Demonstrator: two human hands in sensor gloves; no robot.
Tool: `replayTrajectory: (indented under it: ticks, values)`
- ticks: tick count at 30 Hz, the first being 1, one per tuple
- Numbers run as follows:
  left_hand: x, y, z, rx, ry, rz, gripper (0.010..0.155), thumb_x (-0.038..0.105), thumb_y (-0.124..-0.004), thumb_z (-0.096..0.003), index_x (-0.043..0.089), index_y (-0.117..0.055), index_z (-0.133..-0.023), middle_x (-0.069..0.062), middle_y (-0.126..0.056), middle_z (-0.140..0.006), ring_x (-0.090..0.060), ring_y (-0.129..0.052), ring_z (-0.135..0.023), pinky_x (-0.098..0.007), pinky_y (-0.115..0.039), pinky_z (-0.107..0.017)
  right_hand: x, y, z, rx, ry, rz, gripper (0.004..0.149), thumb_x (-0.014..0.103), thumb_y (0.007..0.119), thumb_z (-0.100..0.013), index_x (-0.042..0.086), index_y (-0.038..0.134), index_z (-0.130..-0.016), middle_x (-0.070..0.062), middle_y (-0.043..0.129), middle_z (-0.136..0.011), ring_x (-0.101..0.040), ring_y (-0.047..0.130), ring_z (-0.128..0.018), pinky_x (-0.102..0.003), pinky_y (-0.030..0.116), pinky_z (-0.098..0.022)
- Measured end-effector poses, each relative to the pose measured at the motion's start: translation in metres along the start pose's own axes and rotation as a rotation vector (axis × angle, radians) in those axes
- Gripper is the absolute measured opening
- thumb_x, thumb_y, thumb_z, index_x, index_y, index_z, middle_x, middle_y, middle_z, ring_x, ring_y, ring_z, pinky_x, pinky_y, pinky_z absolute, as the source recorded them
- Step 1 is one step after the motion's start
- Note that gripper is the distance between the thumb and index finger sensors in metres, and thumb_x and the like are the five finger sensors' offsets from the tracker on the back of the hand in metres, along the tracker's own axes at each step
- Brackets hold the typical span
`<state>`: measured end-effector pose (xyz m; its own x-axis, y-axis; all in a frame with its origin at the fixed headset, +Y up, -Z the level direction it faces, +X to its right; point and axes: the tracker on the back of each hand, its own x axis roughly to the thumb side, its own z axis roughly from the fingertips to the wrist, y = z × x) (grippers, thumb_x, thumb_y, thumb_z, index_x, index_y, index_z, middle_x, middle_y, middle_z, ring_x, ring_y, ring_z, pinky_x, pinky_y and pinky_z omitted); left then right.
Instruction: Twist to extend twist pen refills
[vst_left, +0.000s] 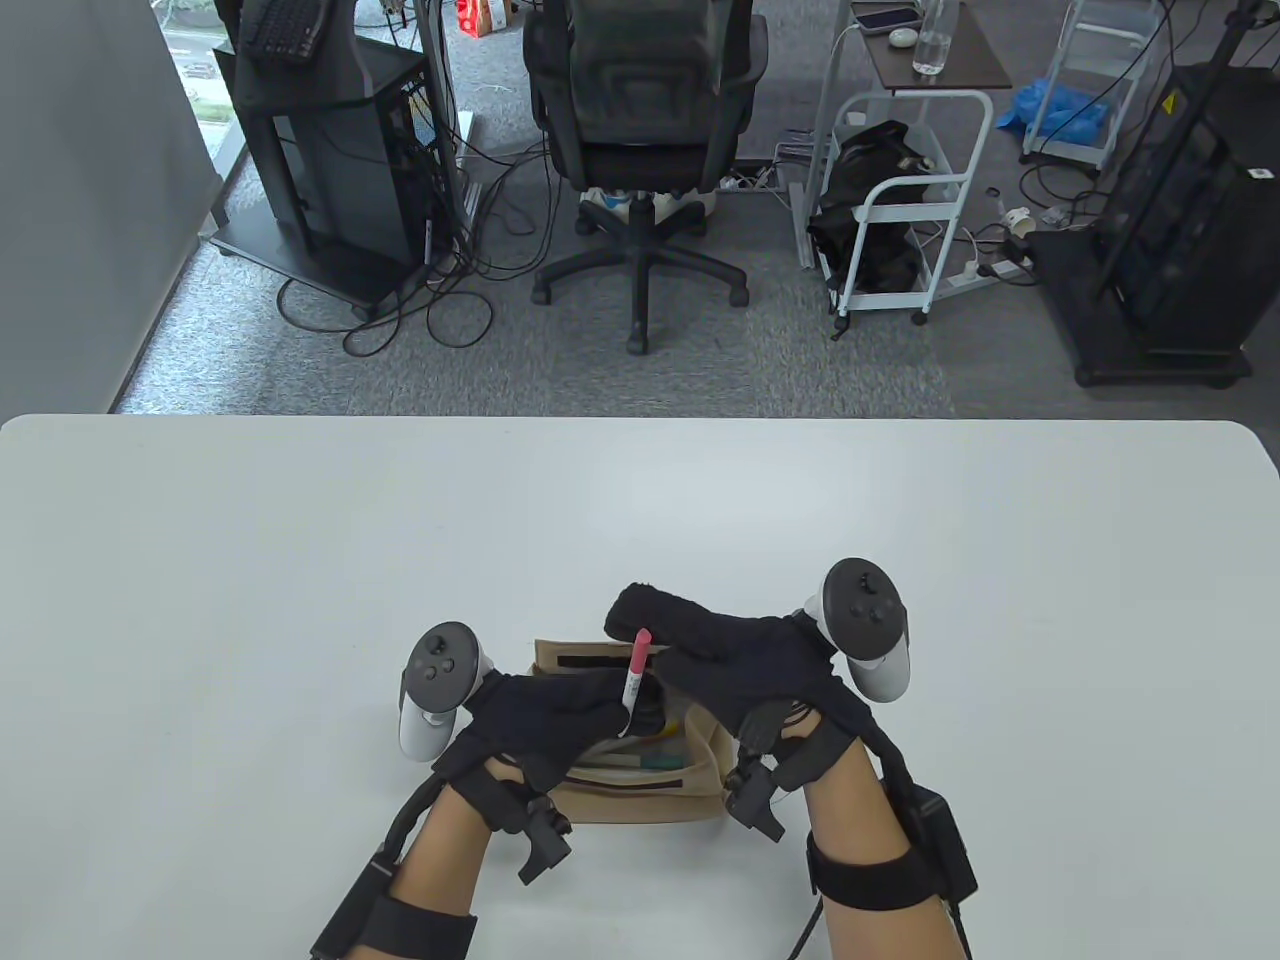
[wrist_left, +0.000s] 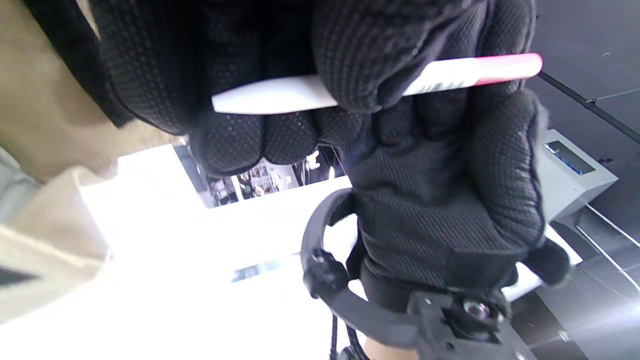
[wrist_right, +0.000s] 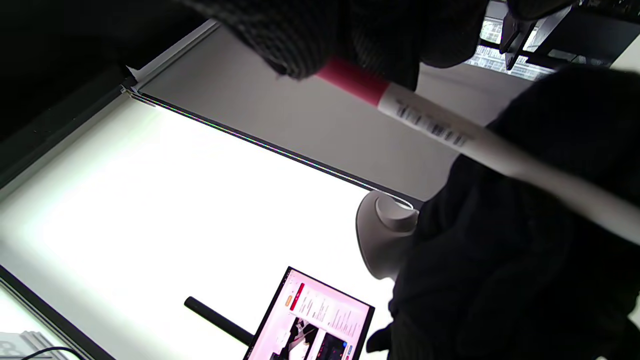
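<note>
My left hand (vst_left: 600, 705) grips a white twist pen with a pink end (vst_left: 634, 672) and holds it upright over a beige pen pouch (vst_left: 705, 775). In the left wrist view my fingers (wrist_left: 350, 55) wrap the white barrel (wrist_left: 270, 100), and the pink end (wrist_left: 507, 65) sticks out free. My right hand (vst_left: 655, 625) hovers open over the pouch, its fingers stretched left just behind the pink end. In the right wrist view my fingers (wrist_right: 310, 45) overlap the pink end (wrist_right: 352, 80). Whether they touch it I cannot tell.
The pouch lies open on the white table (vst_left: 300, 600) near its front edge and holds several other pens (vst_left: 645, 762). Its beige fabric also shows in the left wrist view (wrist_left: 45, 125). Beyond the table's far edge are an office chair (vst_left: 640, 130) and carts.
</note>
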<state>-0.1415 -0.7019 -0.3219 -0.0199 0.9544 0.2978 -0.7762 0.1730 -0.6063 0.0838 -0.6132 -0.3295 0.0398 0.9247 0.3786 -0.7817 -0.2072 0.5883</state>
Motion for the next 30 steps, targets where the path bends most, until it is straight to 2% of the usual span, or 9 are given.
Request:
replayTrajectory:
  ticks: [7,9,17,23,30]
  values:
    - [-0.003,-0.005,-0.002,-0.028,-0.001,0.027,0.049,0.028,-0.082,-0.0439,0.01,-0.091,-0.088,-0.018,-0.097,-0.085,-0.038,-0.107,-0.073,-0.053,-0.086,-0.054,-0.011,0.003,-0.003,-0.023,-0.032,-0.106,0.051,0.02,0.082,-0.048,0.002,0.079,-0.096,-0.023,0.09,-0.091,-0.047,0.078,-0.085,-0.072,0.059,-0.064]
    - [-0.002,-0.005,-0.002,-0.027,-0.001,0.029,0.049,0.028,-0.082,-0.0439,0.01,-0.091,-0.088,-0.018,-0.097,-0.085,-0.038,-0.107,-0.072,-0.052,-0.086,-0.053,-0.011,0.001,-0.002,-0.077,-0.04,-0.092,0.049,0.02,0.086,-0.046,0.003,0.083,-0.091,-0.021,0.094,-0.086,-0.046,0.082,-0.082,-0.071,0.062,-0.063]
    - [-0.003,-0.006,-0.002,-0.033,0.01,0.018,0.049,0.029,-0.083,-0.0439,0.009,-0.091,-0.088,-0.018,-0.098,-0.084,-0.038,-0.108,-0.072,-0.052,-0.086,-0.053,-0.004,-0.006,0.003,-0.163,-0.044,0.057,0.049,0.026,0.097,-0.04,0.005,0.09,-0.084,-0.017,0.1,-0.078,-0.044,0.083,-0.081,-0.069,0.064,-0.063]
    - [-0.002,-0.006,-0.002,-0.032,0.01,0.011,0.049,0.029,-0.083,-0.0438,0.01,-0.092,-0.088,-0.018,-0.098,-0.084,-0.038,-0.108,-0.072,-0.052,-0.086,-0.053,-0.002,-0.004,0.003,-0.193,-0.049,0.116,0.054,0.032,0.101,-0.037,0.008,0.088,-0.083,-0.013,0.098,-0.076,-0.042,0.083,-0.08,-0.069,0.064,-0.063]
    - [0.0,-0.006,-0.002,0.0,0.008,-0.009,0.049,0.029,-0.083,-0.0443,0.01,-0.091,-0.088,-0.018,-0.097,-0.085,-0.038,-0.107,-0.073,-0.052,-0.086,-0.053,0.002,-0.002,0.006,-0.291,-0.078,0.192,0.053,0.035,0.102,-0.034,0.01,0.089,-0.079,-0.011,0.1,-0.071,-0.039,0.087,-0.076,-0.066,0.067,-0.062]
